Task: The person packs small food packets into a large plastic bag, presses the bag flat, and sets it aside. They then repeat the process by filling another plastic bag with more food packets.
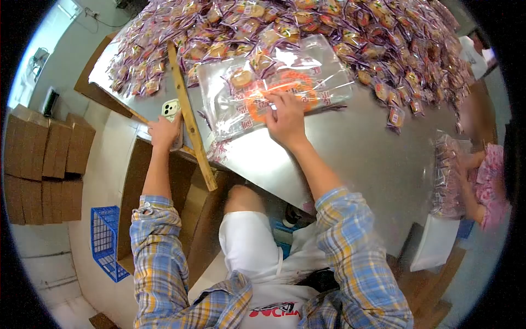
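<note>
My left hand (164, 131) lies over the lower part of a pale green phone (170, 108) at the table's left edge, fingers bent around its side. The phone's camera side faces up. My right hand (286, 118) rests on a clear plastic bag (224, 112) with orange and red print, its fingers apart and touching the film. The bag lies flat on the metal table, and small wrapped packs (241, 78) show at its upper side. Between my hands a wooden strip (189, 118) runs along the table and sticks out over its near edge.
A large heap of purple-edged wrapped packs (383, 33) covers the back of the metal table (372, 159). An open cardboard box (189, 219) stands below the left edge, beside a blue crate (105, 241). Stacked cartons (49, 145) are at left. At right, another person's hands hold a filled bag (448, 175).
</note>
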Demonstrator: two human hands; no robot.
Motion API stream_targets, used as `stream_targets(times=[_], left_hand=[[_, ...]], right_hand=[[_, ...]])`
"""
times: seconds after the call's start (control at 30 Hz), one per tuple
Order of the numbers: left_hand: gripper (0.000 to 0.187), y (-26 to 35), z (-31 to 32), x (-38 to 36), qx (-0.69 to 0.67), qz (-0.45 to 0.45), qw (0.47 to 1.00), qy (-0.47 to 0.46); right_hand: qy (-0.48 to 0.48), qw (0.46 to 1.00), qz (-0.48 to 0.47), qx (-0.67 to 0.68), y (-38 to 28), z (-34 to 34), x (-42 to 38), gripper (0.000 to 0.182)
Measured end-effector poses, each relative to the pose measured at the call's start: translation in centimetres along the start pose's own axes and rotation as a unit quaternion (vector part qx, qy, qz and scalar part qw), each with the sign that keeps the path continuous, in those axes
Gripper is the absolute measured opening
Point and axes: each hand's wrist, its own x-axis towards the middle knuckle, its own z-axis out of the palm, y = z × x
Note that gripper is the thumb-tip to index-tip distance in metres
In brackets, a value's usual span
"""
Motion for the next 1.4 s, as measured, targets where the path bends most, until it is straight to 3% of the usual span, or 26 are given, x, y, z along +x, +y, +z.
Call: stream_targets(times=[0.07, 0.1, 0.17, 0.2, 0.3, 0.37, 0.43, 0.5, 0.57, 0.6, 0.73, 0.77, 0.8, 0.9, 0.93, 1.03, 1.07, 1.13, 1.17, 1.23, 1.27, 1.37, 1.4], left_hand=[[0.102, -0.9, -0.5, 1.2, 0.023, 0.007, 0.999, 0.033], [0.102, 2.6, 0.9, 0.3, -0.012, 0.025, 1.000, -0.003], [0.103, 2.0, -2.4, -0.2, -0.013, 0.048, 0.998, -0.048], [0.097, 1.3, -2.5, 0.7, -0.013, 0.042, 0.996, -0.075], [0.085, 1.3, -1.6, -3.0, -0.040, 0.065, 0.993, 0.085], [0.066, 0.6, -0.1, -5.3, -0.108, 0.188, 0.954, 0.206], [0.060, 1.3, -1.7, -9.5, -0.160, 0.288, 0.911, 0.247], [0.059, 3.2, -3.8, -13.7, -0.267, 0.363, 0.877, 0.168], [0.063, 5.3, -4.5, -15.6, -0.324, 0.369, 0.865, 0.101], [0.073, 6.6, -5.3, -16.5, -0.312, 0.380, 0.864, 0.111], [0.092, 12.0, -4.6, -18.7, -0.402, 0.339, 0.846, 0.093], [0.092, 12.6, -3.8, -19.2, -0.441, 0.337, 0.832, 0.018], [0.088, 13.5, -3.3, -20.3, -0.451, 0.338, 0.826, -0.012], [0.079, 15.5, 0.1, -23.5, -0.499, 0.365, 0.783, -0.071], [0.083, 15.8, 0.4, -24.8, -0.518, 0.334, 0.772, -0.152], [0.093, 17.2, 1.8, -27.9, -0.581, 0.347, 0.717, -0.169], [0.090, 17.4, 2.5, -28.2, -0.624, 0.323, 0.674, -0.227], [0.083, 17.5, 3.1, -27.7, -0.692, 0.261, 0.583, -0.335], [0.067, 16.8, 2.7, -27.3, -0.685, 0.236, 0.598, -0.342], [0.048, 14.6, 1.6, -25.3, -0.634, 0.266, 0.652, -0.320], [0.033, 13.7, 0.4, -25.4, -0.654, 0.270, 0.654, -0.266], [0.023, 9.6, -0.4, -21.5, -0.592, 0.284, 0.747, -0.102], [0.022, 8.3, -0.7, -20.6, -0.611, 0.259, 0.746, -0.056]], right_hand=[[0.007, 1.000, 0.005, 0.016, -1.1, 0.6, 0.0, 0.036], [-0.003, 1.000, -0.016, -0.011, 1.6, -1.7, 0.4, 0.036], [0.005, 1.000, -0.020, -0.004, 0.7, -1.3, 0.4, 0.037], [0.045, 0.999, -0.023, 0.004, 0.2, -1.0, 0.4, 0.025], [0.039, 0.998, -0.019, 0.035, 1.4, -0.8, 0.2, 0.014], [0.050, 0.998, -0.019, 0.030, 1.1, -1.1, -0.1, 0.013], [0.039, 0.999, -0.002, 0.029, 1.3, -1.0, -0.3, 0.013], [0.013, 1.000, 0.017, 0.005, 0.6, -2.1, 0.2, 0.012], [-0.016, 1.000, 0.022, -0.016, -0.1, -3.4, 0.2, 0.013], [-0.027, 0.999, 0.018, -0.026, -0.5, -4.2, 0.3, 0.013], [-0.047, 0.996, -0.035, -0.060, -2.3, -10.1, -1.2, 0.010], [-0.045, 0.995, -0.055, -0.072, -2.4, -11.7, -1.9, 0.009], [-0.114, 0.989, -0.022, -0.091, -1.4, -12.6, -3.4, 0.018], [-0.138, 0.990, 0.005, -0.041, 0.0, -15.8, -6.8, 0.042], [-0.140, 0.989, 0.011, -0.052, -0.1, -16.8, -7.6, 0.073], [-0.093, 0.995, -0.014, -0.029, -1.6, -19.3, -7.2, 0.086], [-0.067, 0.996, -0.013, -0.051, -1.3, -18.5, -7.2, 0.089], [-0.126, 0.989, -0.011, -0.080, 0.1, -17.5, -7.1, 0.088], [-0.157, 0.983, -0.008, -0.090, 0.8, -16.8, -7.3, 0.088], [-0.177, 0.977, 0.005, -0.114, 1.9, -16.4, -7.5, 0.074], [-0.189, 0.976, 0.020, -0.104, 1.9, -16.7, -6.8, 0.069], [-0.207, 0.973, 0.048, -0.087, 3.8, -15.6, -5.1, 0.064], [-0.209, 0.972, 0.046, -0.098, 3.8, -16.0, -4.5, 0.065]])
